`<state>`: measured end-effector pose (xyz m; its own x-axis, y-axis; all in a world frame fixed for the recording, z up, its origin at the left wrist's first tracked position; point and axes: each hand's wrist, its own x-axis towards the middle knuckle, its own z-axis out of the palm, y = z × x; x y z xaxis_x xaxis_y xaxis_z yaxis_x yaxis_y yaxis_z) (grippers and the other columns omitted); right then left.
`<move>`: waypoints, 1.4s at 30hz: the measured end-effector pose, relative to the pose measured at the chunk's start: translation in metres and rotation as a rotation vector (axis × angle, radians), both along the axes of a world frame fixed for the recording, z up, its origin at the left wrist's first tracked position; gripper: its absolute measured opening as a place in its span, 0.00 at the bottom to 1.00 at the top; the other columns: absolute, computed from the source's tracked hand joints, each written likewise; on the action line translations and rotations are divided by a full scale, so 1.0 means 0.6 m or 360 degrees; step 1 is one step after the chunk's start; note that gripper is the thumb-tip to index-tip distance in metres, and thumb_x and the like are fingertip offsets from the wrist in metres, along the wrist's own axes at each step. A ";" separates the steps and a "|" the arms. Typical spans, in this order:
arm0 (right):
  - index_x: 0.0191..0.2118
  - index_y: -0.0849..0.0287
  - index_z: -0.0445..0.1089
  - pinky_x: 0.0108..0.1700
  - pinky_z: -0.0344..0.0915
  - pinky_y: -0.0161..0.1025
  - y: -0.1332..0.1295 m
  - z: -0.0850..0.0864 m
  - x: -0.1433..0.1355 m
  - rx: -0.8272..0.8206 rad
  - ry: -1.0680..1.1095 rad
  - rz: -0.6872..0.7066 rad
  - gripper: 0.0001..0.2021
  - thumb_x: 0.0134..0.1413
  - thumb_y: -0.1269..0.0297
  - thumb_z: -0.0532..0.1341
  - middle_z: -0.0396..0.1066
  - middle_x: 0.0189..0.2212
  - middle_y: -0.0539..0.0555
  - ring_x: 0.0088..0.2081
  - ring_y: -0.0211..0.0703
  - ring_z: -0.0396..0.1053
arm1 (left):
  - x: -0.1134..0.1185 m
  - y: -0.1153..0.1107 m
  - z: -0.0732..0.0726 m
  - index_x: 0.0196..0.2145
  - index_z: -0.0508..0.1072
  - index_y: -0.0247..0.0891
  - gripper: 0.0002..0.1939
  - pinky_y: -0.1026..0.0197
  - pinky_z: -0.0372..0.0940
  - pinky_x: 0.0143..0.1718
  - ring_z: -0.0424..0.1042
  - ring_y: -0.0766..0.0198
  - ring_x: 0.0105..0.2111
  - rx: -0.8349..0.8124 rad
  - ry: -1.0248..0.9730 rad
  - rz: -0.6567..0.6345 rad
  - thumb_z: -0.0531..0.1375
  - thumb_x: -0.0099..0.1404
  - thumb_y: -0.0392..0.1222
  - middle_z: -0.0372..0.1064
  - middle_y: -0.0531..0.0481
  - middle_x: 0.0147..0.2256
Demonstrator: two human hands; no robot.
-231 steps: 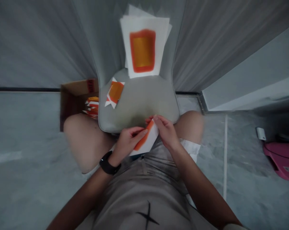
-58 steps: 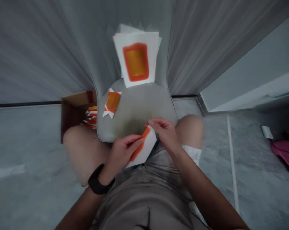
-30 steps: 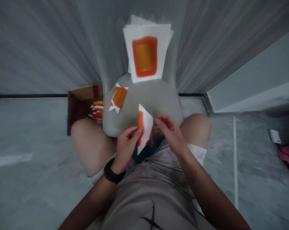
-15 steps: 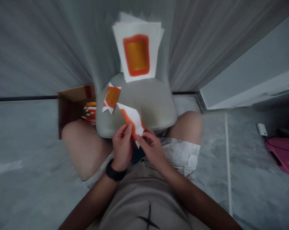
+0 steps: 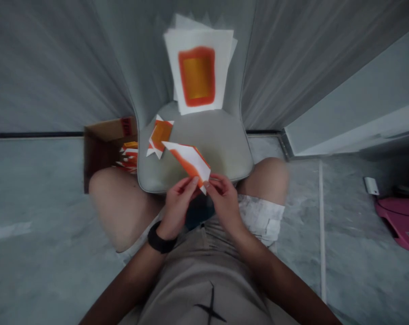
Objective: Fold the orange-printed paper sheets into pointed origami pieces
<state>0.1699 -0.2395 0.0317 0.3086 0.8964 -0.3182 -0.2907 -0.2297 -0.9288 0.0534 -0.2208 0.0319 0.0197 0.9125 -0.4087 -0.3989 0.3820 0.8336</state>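
A folded white and orange paper (image 5: 192, 163) is held over the front of the grey chair seat, its long point toward the upper left. My left hand (image 5: 180, 198) pinches its lower edge between thumb and fingers. On the right, my right hand (image 5: 224, 196) grips the lower corner, thumb on top. A folded orange paper piece with white points (image 5: 161, 134) lies on the left of the seat. Against the backrest leans a stack of white sheets (image 5: 221, 67); the front one bears an orange-red frame around a yellow-orange rectangle.
The grey chair (image 5: 225, 140) stands between my knees. An open cardboard box (image 5: 103, 128) with several orange and white paper pieces is on the floor at left. At right lie a small white object (image 5: 371, 185) and a pink item (image 5: 399, 219).
Both hands have moved slightly right and up with the paper. The paper is turned, and its long point now reaches further left. The whole view has shifted a little.
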 end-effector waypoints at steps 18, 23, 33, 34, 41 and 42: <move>0.36 0.57 0.80 0.35 0.76 0.39 -0.001 -0.009 0.019 -0.0299 0.0228 0.0244 0.17 0.44 0.50 0.75 0.82 0.31 0.52 0.31 0.44 0.79 | -0.001 0.004 -0.015 0.34 0.81 0.34 0.22 0.64 0.69 0.34 0.73 0.68 0.28 -0.0132 -0.0046 -0.0116 0.75 0.55 0.57 0.78 0.50 0.31; 0.35 0.57 0.80 0.33 0.75 0.36 -0.007 -0.009 0.018 -0.0370 0.0341 0.0304 0.17 0.45 0.50 0.76 0.82 0.32 0.55 0.30 0.42 0.79 | 0.001 0.005 -0.013 0.32 0.81 0.35 0.21 0.64 0.68 0.35 0.73 0.67 0.30 -0.0147 -0.0027 -0.0006 0.76 0.53 0.55 0.78 0.50 0.32; 0.32 0.59 0.78 0.32 0.73 0.34 -0.011 -0.012 0.014 -0.0345 0.0307 0.0282 0.18 0.43 0.50 0.76 0.81 0.26 0.54 0.25 0.38 0.76 | 0.007 0.004 -0.030 0.32 0.80 0.35 0.22 0.64 0.67 0.34 0.73 0.67 0.29 -0.0250 -0.0100 0.0110 0.77 0.51 0.57 0.77 0.52 0.29; 0.32 0.59 0.78 0.32 0.74 0.35 -0.014 -0.016 0.013 -0.0343 0.0292 0.0291 0.19 0.42 0.49 0.77 0.81 0.26 0.54 0.25 0.39 0.76 | 0.005 0.006 -0.033 0.32 0.80 0.36 0.22 0.64 0.68 0.36 0.74 0.67 0.30 -0.0250 -0.0125 0.0139 0.77 0.51 0.56 0.77 0.52 0.30; 0.33 0.58 0.79 0.34 0.75 0.39 -0.043 -0.051 0.001 -0.0239 0.0117 0.0413 0.22 0.44 0.42 0.74 0.81 0.28 0.54 0.28 0.43 0.77 | -0.017 0.017 -0.040 0.34 0.80 0.36 0.19 0.66 0.70 0.40 0.77 0.69 0.34 -0.0229 -0.0309 0.0247 0.78 0.52 0.49 0.80 0.52 0.35; 0.34 0.58 0.79 0.34 0.75 0.39 -0.044 -0.054 0.001 -0.0242 0.0116 0.0404 0.22 0.44 0.43 0.75 0.81 0.28 0.53 0.29 0.43 0.77 | -0.019 0.015 -0.042 0.34 0.80 0.36 0.19 0.67 0.70 0.40 0.76 0.70 0.34 -0.0223 -0.0296 0.0217 0.78 0.52 0.50 0.80 0.52 0.35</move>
